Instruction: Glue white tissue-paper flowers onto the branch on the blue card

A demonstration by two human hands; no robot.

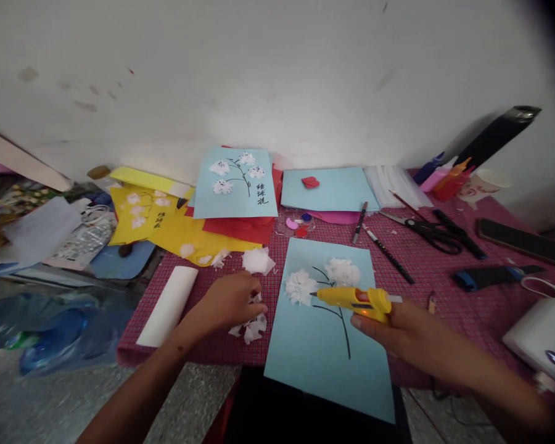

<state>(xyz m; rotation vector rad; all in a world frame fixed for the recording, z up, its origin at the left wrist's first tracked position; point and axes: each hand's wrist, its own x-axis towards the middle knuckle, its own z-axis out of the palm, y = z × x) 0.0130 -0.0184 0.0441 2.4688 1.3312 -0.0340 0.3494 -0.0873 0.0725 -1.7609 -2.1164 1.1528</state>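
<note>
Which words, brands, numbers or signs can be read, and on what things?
"绣球花": upper light-blue paper card with white flowers, first character unclear.
Yellow paper card: black characters too small.
Red-and-white paper cup, rounded white plastic device: marks too blurred.

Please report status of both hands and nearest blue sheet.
Right hand holds yellow glue gun, nozzle by left white flower. Left hand at white paper scraps. Blue sheet bears two flowers; glue gun hides part.

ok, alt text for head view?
The right hand holds a yellow glue gun, its nozzle by one of two white paper blooms on blue paper; the left hand is at white scraps on a checked table.
</note>
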